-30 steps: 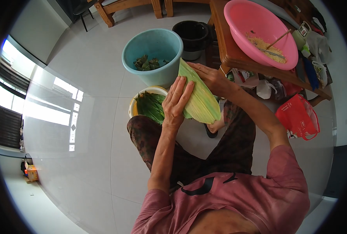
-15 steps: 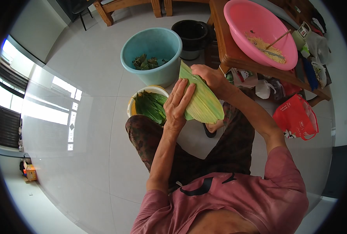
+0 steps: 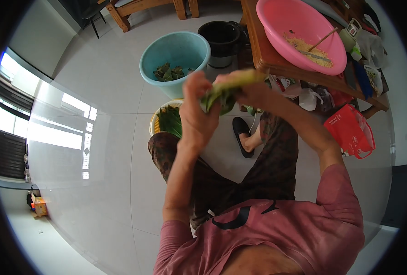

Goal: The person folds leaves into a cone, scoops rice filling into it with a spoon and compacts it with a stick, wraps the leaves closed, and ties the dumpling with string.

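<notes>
Both my hands grip bamboo leaves (image 3: 222, 97), bent into a curve in front of my knees and smeared by motion. My left hand (image 3: 198, 114) closes on their left end, thumb near and fingers raised. My right hand (image 3: 251, 91) is wrapped round the right end; its fingers are partly hidden behind the leaves. Below and left of them, a yellow-rimmed basket (image 3: 153, 123) holds more long green leaves (image 3: 169, 120). Behind it stands a light blue tub (image 3: 151, 75) with several leaf-wrapped bundles (image 3: 169, 72) at its bottom.
A pink basin (image 3: 276, 32) on a wooden table (image 3: 260, 59) holds grain (image 3: 306, 48) and a stick (image 3: 322, 39). A black bucket (image 3: 219, 39) stands beside the tub. On the right are plastic bags and a red bag (image 3: 350, 132). My shoe (image 3: 241, 137) rests on the tiled floor.
The leaves, spread flat and upright between my hands before, are now bent over and curled. Both hands have turned, and my left hand has shifted slightly left and down.
</notes>
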